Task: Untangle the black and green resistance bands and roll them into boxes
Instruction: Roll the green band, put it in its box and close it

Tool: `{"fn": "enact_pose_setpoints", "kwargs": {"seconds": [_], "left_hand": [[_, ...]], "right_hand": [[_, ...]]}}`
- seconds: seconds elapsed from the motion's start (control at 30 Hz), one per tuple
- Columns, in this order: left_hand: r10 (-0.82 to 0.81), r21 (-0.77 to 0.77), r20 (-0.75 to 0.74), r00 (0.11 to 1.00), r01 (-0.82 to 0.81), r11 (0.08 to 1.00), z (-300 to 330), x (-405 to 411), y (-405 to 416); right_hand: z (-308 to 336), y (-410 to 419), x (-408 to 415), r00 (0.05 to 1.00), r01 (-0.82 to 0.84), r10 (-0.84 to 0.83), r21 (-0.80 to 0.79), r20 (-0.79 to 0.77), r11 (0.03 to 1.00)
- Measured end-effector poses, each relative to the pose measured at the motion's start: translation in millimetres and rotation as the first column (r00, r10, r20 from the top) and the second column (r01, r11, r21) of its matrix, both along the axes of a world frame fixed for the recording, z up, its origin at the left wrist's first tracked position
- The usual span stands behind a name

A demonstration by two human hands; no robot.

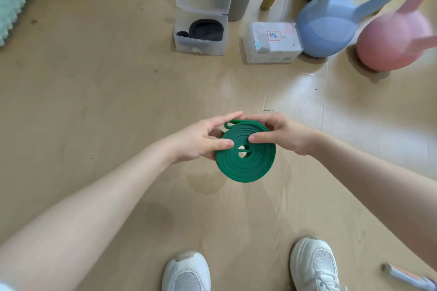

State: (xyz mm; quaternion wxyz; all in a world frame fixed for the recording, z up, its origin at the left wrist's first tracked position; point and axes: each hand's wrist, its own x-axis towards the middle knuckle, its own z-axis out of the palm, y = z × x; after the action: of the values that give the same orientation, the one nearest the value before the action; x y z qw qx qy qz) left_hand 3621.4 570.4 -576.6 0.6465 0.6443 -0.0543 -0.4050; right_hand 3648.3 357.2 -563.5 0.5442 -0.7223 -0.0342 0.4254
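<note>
1. Green resistance band (pixel 246 156) was wound into a flat, tight coil and held in the air above the floor (pixel 118 101), in front of the person's white shoes (pixel 314 264).
2. Left hand (pixel 201 139) pinched the coil's left edge, thumb on top and fingers beneath; right hand (pixel 281 134) gripped its far right edge, thumb pressed on the upper face. A small loop end stuck out at the far rim.
3. Rolling of the green band looked finished; by my judgement it only had to go into a box.
4. Farther off, the black band (pixel 205 30) lay coiled inside an open clear box (pixel 201 43) with its lid raised, so that half appeared done.
5. Just right of it stood a second clear box (pixel 272 42), lid shut and labelled, probably meant for the green coil and needing opening first.
6. Blue kettlebell (pixel 331 26) and pink kettlebell (pixel 392 40) stood beside it.
</note>
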Motion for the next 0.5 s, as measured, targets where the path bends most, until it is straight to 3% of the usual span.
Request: {"fn": "enact_pose_setpoints", "kwargs": {"seconds": [0.23,0.4,0.5], "left_hand": [[0.221,-0.144,0.095,0.971,-0.206,0.968,3.9,17.4,9.8],[0.390,-0.137,0.134,0.911,-0.372,0.918,-14.6,42.3,-4.7],[0.479,-0.116,0.120,0.870,-0.467,0.877,-33.2,59.0,-21.0]], "right_hand": [[26.8,17.3,23.6,0.997,0.079,-0.079,0.030,-0.004,0.996],[9.0,11.1,50.1,0.965,0.259,-0.259,-0.006,0.040,0.966],[-5.9,-0.6,73.4,0.970,0.241,-0.241,-0.019,0.017,0.970]]}}
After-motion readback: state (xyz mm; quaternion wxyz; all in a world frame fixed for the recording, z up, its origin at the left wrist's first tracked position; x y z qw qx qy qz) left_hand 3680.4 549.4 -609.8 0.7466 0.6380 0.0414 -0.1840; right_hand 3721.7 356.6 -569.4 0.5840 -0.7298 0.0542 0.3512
